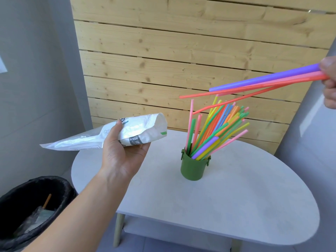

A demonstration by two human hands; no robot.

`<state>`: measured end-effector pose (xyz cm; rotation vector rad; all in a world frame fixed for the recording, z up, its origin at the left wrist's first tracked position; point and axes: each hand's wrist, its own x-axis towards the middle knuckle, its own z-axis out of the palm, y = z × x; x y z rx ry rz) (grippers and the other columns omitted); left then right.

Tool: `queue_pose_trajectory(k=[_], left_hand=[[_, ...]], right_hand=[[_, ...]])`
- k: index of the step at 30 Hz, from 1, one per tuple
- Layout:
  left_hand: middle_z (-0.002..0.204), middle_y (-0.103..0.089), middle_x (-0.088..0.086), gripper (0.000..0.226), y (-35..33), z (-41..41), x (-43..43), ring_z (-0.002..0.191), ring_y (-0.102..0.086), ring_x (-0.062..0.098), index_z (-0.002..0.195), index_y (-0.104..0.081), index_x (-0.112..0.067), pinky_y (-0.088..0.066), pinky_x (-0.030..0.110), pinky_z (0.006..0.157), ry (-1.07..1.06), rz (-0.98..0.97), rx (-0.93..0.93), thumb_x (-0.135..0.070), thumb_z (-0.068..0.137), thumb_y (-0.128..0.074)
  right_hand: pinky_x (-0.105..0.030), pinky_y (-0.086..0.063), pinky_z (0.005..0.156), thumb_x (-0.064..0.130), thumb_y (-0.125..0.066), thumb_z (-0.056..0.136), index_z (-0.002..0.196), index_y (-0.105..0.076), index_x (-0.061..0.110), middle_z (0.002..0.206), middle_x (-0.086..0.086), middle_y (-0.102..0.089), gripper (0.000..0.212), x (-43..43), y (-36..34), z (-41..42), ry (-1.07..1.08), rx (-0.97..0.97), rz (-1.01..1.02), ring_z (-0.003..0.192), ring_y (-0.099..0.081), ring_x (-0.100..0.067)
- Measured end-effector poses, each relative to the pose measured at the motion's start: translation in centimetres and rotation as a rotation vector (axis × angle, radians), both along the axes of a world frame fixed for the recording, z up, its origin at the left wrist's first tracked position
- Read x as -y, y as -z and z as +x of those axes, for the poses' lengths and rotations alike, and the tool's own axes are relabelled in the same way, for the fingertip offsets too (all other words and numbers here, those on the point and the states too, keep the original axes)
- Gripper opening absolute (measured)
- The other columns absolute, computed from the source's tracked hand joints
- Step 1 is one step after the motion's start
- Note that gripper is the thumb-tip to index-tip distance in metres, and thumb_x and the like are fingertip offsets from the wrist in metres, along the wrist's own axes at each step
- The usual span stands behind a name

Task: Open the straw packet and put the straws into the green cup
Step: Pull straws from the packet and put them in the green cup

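Note:
A green cup (194,169) stands on the white table (236,206), packed with several coloured straws (216,131) that lean to the right. My left hand (123,153) grips the opened white and clear straw packet (138,130), held left of the cup above the table's edge, its open mouth facing right. At the right edge of the view my right hand (330,82) pinches a few straws (263,82), one thick purple, the others pink and red. These straws point left and down, their tips above the straws in the cup.
A black bin (60,184) with a liner and some rubbish stands on the floor at the lower left. A wooden slat wall rises behind the table. The table has a lower shelf and pale legs.

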<state>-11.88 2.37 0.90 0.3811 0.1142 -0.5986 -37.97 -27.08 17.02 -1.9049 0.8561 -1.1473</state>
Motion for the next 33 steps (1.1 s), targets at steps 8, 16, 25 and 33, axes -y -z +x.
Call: queue_pose_trajectory(k=[8, 16, 25, 33], left_hand=[[0.119, -0.078, 0.014, 0.027, 0.1, -0.1, 0.3, 0.103, -0.078, 0.035, 0.122, -0.068, -0.01, -0.061, 0.05, 0.093, 0.008, 0.002, 0.018, -0.023, 0.098, -0.071], [0.122, -0.077, 0.013, 0.023, 0.2, -0.3, 0.4, 0.104, -0.078, 0.034, 0.118, -0.068, -0.011, -0.062, 0.049, 0.091, 0.014, 0.017, 0.047, -0.022, 0.098, -0.07], [0.125, -0.076, 0.012, 0.023, 0.2, -0.3, 0.4, 0.107, -0.077, 0.033, 0.118, -0.068, -0.012, -0.06, 0.048, 0.095, 0.019, 0.022, 0.063, -0.023, 0.098, -0.07], [0.126, -0.075, 0.011, 0.025, 0.1, -0.3, 0.5, 0.107, -0.077, 0.032, 0.12, -0.067, -0.012, -0.062, 0.047, 0.091, 0.016, 0.035, 0.074, -0.022, 0.098, -0.069]], right_hand=[[-0.012, -0.024, 0.029, 0.033, -0.054, 0.098, 0.074, -0.048, 0.024, 0.066, -0.002, -0.035, 0.026, -0.7, 0.6, 0.9, -0.015, -0.093, 0.0, 0.023, -0.026, 0.0], [-0.019, -0.03, 0.031, 0.023, -0.067, 0.095, 0.079, -0.064, 0.012, 0.063, -0.01, -0.044, 0.02, -3.5, -0.1, 2.6, -0.095, -0.32, -0.141, 0.033, -0.035, -0.007], [-0.028, -0.037, 0.058, 0.034, -0.071, 0.092, 0.082, -0.071, 0.012, 0.07, -0.006, -0.063, 0.024, -5.8, 0.4, 7.3, -0.224, -0.555, -0.175, 0.056, -0.047, -0.019], [-0.025, -0.041, 0.055, 0.036, -0.07, 0.091, 0.082, -0.074, 0.013, 0.071, -0.002, -0.068, 0.025, -6.7, 1.6, 10.2, -0.261, -0.681, -0.189, 0.057, -0.055, -0.016]])
